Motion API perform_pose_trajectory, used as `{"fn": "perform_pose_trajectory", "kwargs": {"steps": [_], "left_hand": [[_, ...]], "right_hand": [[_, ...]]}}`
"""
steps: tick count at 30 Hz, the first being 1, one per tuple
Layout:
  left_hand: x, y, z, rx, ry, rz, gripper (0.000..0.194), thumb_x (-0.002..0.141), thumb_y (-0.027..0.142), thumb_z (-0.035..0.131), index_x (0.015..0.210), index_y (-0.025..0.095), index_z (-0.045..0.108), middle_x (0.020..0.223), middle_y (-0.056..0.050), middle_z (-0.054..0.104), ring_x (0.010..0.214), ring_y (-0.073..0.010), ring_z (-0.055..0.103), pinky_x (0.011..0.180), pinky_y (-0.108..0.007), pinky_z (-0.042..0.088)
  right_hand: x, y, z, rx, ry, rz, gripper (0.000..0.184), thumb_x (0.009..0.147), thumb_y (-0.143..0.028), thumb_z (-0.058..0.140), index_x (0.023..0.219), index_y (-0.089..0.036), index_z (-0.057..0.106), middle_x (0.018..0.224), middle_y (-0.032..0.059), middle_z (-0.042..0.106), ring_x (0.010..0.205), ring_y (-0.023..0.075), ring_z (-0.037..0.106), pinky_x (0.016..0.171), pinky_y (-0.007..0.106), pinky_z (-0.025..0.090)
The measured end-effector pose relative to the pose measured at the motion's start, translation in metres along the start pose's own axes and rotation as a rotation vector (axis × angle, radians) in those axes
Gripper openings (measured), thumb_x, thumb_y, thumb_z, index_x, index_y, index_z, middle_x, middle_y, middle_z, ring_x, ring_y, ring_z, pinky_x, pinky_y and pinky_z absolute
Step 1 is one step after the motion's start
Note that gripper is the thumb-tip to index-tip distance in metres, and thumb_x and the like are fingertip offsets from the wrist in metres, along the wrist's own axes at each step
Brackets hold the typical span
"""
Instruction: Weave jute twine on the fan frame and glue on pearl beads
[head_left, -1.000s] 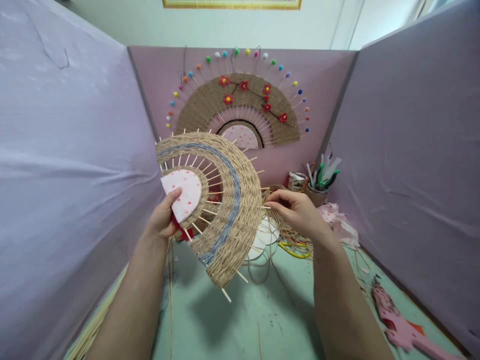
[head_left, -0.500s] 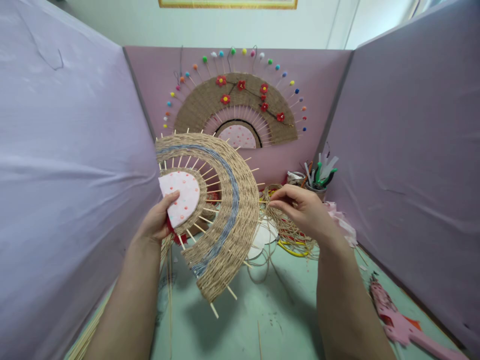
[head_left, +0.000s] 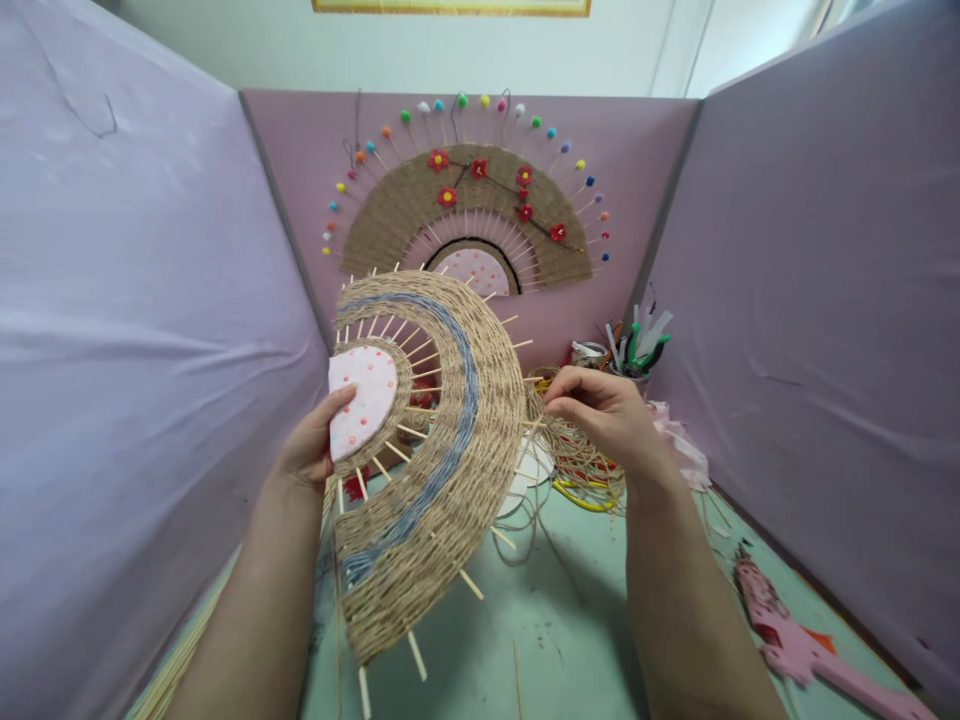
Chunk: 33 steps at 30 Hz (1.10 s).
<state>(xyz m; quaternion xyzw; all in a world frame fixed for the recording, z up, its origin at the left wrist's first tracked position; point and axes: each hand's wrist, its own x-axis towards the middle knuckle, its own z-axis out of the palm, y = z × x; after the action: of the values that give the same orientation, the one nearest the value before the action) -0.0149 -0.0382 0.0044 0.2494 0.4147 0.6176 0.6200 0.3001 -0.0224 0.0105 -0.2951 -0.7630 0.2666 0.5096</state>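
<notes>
My left hand (head_left: 313,440) grips a woven fan (head_left: 491,430) by its half-round centre, thumb on the white cloth with pink dots (head_left: 365,395). Tan twine is woven through thin wooden sticks, with a blue band (head_left: 466,400) along the curve. Stick ends jut out past the outer edge. Just right of that edge, my right hand (head_left: 600,410) is closed in a pinch on what looks like a strand of twine (head_left: 546,404). Its other fingers are curled in. The left fingers behind the fan are hidden.
A finished fan (head_left: 375,220) with red flowers and coloured balls hangs on the back panel. Behind my right hand lie a heap of twine (head_left: 589,465) and a cup of tools (head_left: 630,375). A pink glue gun (head_left: 802,645) rests at right; thin sticks (head_left: 176,650) lie at left.
The held fan has turned clockwise, its lower end swinging left and down. My right hand stays pinched beside the outer edge, almost in the same place.
</notes>
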Motion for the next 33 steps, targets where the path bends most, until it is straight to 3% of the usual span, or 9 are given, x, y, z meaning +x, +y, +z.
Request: {"fn": "perform_pose_trajectory", "kwargs": {"steps": [3,7,17,22,26,29,33], "left_hand": [[-0.001,-0.001,0.002,-0.037,-0.064,-0.067,0.047,0.09,0.023,0.039,0.134,0.006,0.043,0.094,-0.017,0.072,0.084,-0.027,0.069,0.08,-0.039,0.056],[0.001,-0.003,0.002,-0.03,-0.076,-0.047,0.047,0.089,0.02,0.04,0.134,0.006,0.042,0.09,-0.015,0.073,0.08,-0.0259,0.07,0.078,-0.037,0.056],[0.001,-0.006,0.006,-0.024,-0.054,-0.08,0.047,0.09,0.018,0.038,0.135,0.005,0.041,0.087,-0.016,0.073,0.078,-0.0252,0.07,0.078,-0.036,0.056],[0.01,-0.027,-0.01,-0.021,-0.054,-0.048,0.053,0.089,0.013,0.04,0.141,0.009,0.032,0.09,-0.015,0.073,0.08,-0.0224,0.07,0.082,-0.033,0.055],[0.007,-0.047,-0.03,-0.017,0.023,-0.117,0.057,0.086,0.011,0.045,0.141,0.009,0.032,0.088,-0.015,0.073,0.077,-0.0229,0.07,0.08,-0.032,0.055],[-0.001,-0.057,-0.043,-0.047,0.066,-0.109,0.057,0.084,0.01,0.047,0.14,0.01,0.034,0.085,-0.013,0.073,0.073,-0.0218,0.07,0.076,-0.031,0.057],[-0.012,-0.067,-0.057,-0.08,0.075,-0.143,0.056,0.086,0.01,0.044,0.14,0.006,0.031,0.081,-0.014,0.073,0.071,-0.0223,0.071,0.07,-0.03,0.058]], "right_hand": [[0.001,0.003,0.001,0.083,-0.012,-0.042,0.008,0.079,-0.026,0.062,0.074,-0.02,0.063,0.069,-0.0008,0.057,0.064,0.0122,0.051,0.06,0.027,0.04],[0.002,0.002,0.003,0.113,-0.059,-0.061,0.005,0.079,-0.025,0.064,0.077,-0.021,0.065,0.073,-0.0002,0.057,0.068,0.0129,0.052,0.062,0.028,0.041],[0.003,0.004,0.008,-0.075,-0.098,-0.004,0.016,0.082,-0.028,0.061,0.07,-0.018,0.06,0.069,-0.0011,0.053,0.066,0.0121,0.047,0.061,0.027,0.037],[0.003,0.005,-0.003,-0.123,-0.253,0.01,0.009,0.085,-0.021,0.056,0.078,-0.018,0.062,0.076,0.0002,0.059,0.073,0.0125,0.053,0.068,0.026,0.041],[0.0,0.009,-0.007,-0.179,-0.377,0.061,0.011,0.085,-0.022,0.057,0.076,-0.018,0.063,0.073,-0.0003,0.06,0.066,0.0112,0.053,0.059,0.023,0.041],[-0.003,0.013,-0.004,-0.25,-0.407,0.105,0.015,0.083,-0.028,0.061,0.071,-0.019,0.06,0.063,-0.0023,0.056,0.056,0.0105,0.047,0.05,0.023,0.034],[-0.002,0.009,0.003,-0.329,-0.414,0.11,0.023,0.077,-0.033,0.068,0.064,-0.018,0.055,0.06,-0.0024,0.055,0.056,0.011,0.046,0.05,0.024,0.032]]}}
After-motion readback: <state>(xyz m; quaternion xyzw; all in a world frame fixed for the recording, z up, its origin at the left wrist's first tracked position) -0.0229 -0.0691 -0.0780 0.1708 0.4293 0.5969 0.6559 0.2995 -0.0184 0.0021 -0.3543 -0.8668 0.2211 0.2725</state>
